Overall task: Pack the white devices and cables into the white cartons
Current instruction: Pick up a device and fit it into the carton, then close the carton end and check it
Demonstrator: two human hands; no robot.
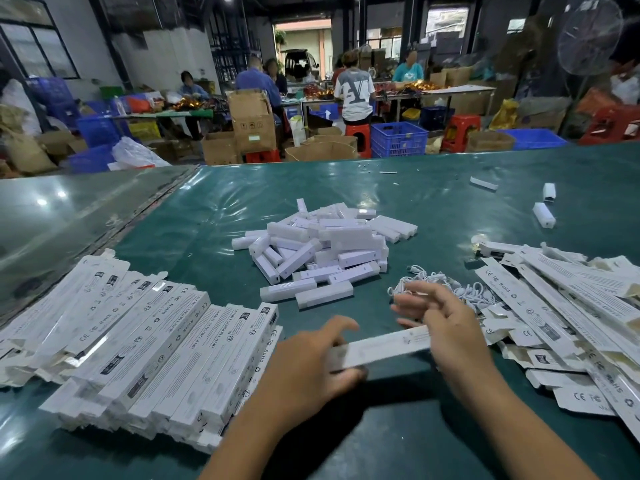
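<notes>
A long white carton lies level between my two hands just above the green table. My left hand grips its left end, thumb above and fingers below. My right hand holds its right end, with the fingers spread loosely over it. Straight ahead lies a heap of white devices. A tangle of white cables sits just behind my right hand. Filled cartons are stacked in rows at the left. Flat cartons lie piled at the right.
The green table runs far ahead. A few stray white devices lie at its far right. Beyond the table edge people sit at benches among cardboard boxes, blue crates and red stools.
</notes>
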